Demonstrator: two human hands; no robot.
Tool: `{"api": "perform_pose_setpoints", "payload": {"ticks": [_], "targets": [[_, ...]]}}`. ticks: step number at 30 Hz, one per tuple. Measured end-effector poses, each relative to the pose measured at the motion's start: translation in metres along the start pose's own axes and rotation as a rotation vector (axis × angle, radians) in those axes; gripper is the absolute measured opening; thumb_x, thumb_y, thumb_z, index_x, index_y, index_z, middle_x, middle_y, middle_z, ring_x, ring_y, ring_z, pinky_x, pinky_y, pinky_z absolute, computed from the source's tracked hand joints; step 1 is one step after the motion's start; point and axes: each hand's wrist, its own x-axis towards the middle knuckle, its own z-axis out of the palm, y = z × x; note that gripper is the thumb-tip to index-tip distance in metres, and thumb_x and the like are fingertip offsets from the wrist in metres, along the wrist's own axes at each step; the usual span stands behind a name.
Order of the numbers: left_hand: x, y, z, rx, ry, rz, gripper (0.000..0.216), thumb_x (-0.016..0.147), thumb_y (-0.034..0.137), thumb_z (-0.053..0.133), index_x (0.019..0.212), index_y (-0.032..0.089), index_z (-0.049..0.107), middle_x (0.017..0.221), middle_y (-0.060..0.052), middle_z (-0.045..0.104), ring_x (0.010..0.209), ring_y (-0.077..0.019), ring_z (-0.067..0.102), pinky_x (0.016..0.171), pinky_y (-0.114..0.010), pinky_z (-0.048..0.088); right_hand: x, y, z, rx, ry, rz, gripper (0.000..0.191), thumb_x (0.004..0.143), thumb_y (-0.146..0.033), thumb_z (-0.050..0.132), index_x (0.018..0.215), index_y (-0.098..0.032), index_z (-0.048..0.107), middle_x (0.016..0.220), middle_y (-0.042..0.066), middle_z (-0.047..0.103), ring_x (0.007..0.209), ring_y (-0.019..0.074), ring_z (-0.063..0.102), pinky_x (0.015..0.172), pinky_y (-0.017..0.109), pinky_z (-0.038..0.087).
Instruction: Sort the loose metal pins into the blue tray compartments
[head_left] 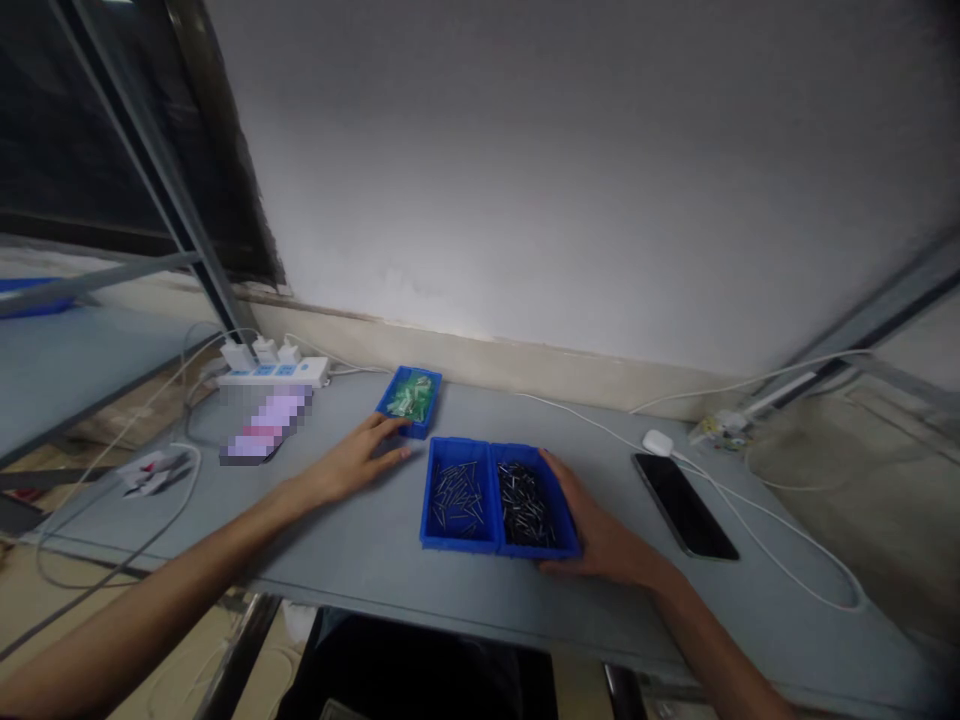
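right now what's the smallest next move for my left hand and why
I'd probably dip your left hand into the small blue tray of green parts: its fingertips are right at that tray's edge, while your right hand is gripping the blue bin of dark pins.

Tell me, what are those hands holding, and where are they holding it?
The right hand grips the blue bin of dark pins at its right end. The left hand holds nothing, its fingers by a small blue tray.
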Motion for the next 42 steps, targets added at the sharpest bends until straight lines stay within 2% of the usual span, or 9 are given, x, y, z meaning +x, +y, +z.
{"api": "perform_pose_setpoints", "payload": {"ticks": [6, 9, 11, 16, 20, 26, 30, 35, 42], "targets": [[-0.014, 0.0, -0.002, -0.222, -0.09, -0.058, 0.049, 0.098, 0.045, 0.054, 0.145, 0.032, 0.051, 0.137, -0.012, 0.062, 0.119, -0.0296, 0.062, 0.099, -0.048, 0.054, 0.0, 0.0, 0.004, -0.005, 0.028, -0.012, 0.136, 0.068, -0.053, 0.088, 0.162, -0.036, -0.009, 0.17, 0.009, 0.006, 0.154, 0.0425, 0.013, 0.124, 0.065, 0.021], [-0.034, 0.006, 0.0, -0.308, -0.298, 0.051, 0.09, 0.083, 0.048, 0.075, 0.159, 0.034, 0.028, 0.161, -0.012, 0.037, 0.144, -0.0351, 0.042, 0.113, -0.056, 0.043, 0.001, -0.001, 0.006, 0.003, 0.032, -0.011, 0.135, 0.069, -0.052, 0.088, 0.162, -0.038, -0.01, 0.17, 0.007, 0.005, 0.154, 0.0427, 0.013, 0.124, 0.067, 0.02], [-0.044, 0.01, 0.007, -0.265, -0.357, 0.101, 0.123, 0.069, 0.05, 0.086, 0.163, 0.034, 0.01, 0.168, -0.013, 0.02, 0.151, -0.039, 0.028, 0.118, -0.06, 0.034, 0.003, -0.001, 0.007, 0.014, 0.028, -0.007, 0.136, 0.07, -0.051, 0.088, 0.161, -0.039, -0.012, 0.171, 0.006, 0.003, 0.155, 0.0423, 0.011, 0.124, 0.067, 0.018], [-0.042, 0.016, 0.032, -0.2, -0.37, 0.119, 0.148, 0.057, 0.051, 0.093, 0.163, 0.031, -0.009, 0.17, -0.017, 0.0, 0.155, -0.0437, 0.007, 0.123, -0.066, 0.02, 0.009, -0.005, 0.011, 0.045, 0.024, -0.009, 0.134, 0.071, -0.054, 0.086, 0.161, -0.036, -0.011, 0.17, 0.01, 0.001, 0.155, 0.0417, 0.008, 0.124, 0.067, 0.017], [-0.031, 0.015, 0.04, -0.213, -0.321, 0.106, 0.151, 0.052, 0.055, 0.095, 0.164, 0.03, -0.005, 0.17, -0.019, 0.002, 0.155, -0.0458, 0.008, 0.123, -0.066, 0.019, 0.013, -0.009, 0.015, 0.084, 0.052, -0.009, 0.134, 0.069, -0.056, 0.087, 0.162, -0.033, -0.007, 0.169, 0.012, 0.004, 0.155, 0.0406, 0.009, 0.125, 0.064, 0.017], [-0.02, 0.004, 0.026, -0.247, -0.34, 0.1, 0.15, 0.055, 0.054, 0.093, 0.163, 0.03, -0.009, 0.169, -0.018, 0.0, 0.155, -0.0446, 0.01, 0.124, -0.064, 0.019, 0.014, -0.011, 0.016, 0.112, 0.073, 0.01, 0.135, 0.067, -0.054, 0.088, 0.162, -0.034, -0.006, 0.169, 0.011, 0.006, 0.154, 0.0408, 0.016, 0.125, 0.06, 0.021], [-0.01, 0.0, 0.02, -0.298, -0.374, 0.125, 0.148, 0.054, 0.05, 0.094, 0.164, 0.029, -0.003, 0.165, -0.02, 0.018, 0.148, -0.0469, 0.025, 0.121, -0.065, 0.024, 0.015, -0.008, 0.013, 0.124, 0.042, -0.002, 0.142, 0.065, -0.055, 0.09, 0.162, -0.029, -0.012, 0.169, 0.015, 0.004, 0.154, 0.042, 0.015, 0.125, 0.062, 0.019], [-0.004, -0.002, 0.026, -0.263, -0.368, 0.176, 0.139, 0.056, 0.047, 0.093, 0.164, 0.031, 0.006, 0.162, -0.018, 0.023, 0.148, -0.0481, 0.024, 0.119, -0.069, 0.023, 0.016, -0.005, 0.009, 0.102, -0.037, -0.005, 0.143, 0.065, -0.056, 0.09, 0.162, -0.03, -0.012, 0.17, 0.015, 0.0, 0.155, 0.0417, 0.01, 0.125, 0.063, 0.018], [-0.007, -0.006, 0.022, -0.282, -0.313, 0.196, 0.132, 0.054, 0.043, 0.092, 0.161, 0.029, 0.016, 0.159, -0.017, 0.025, 0.147, -0.0459, 0.028, 0.12, -0.066, 0.025, 0.016, -0.012, 0.008, 0.15, 0.043, 0.024, 0.138, 0.065, -0.049, 0.091, 0.162, -0.032, -0.006, 0.167, 0.016, 0.014, 0.149, 0.0404, 0.029, 0.122, 0.062, 0.026]]}}
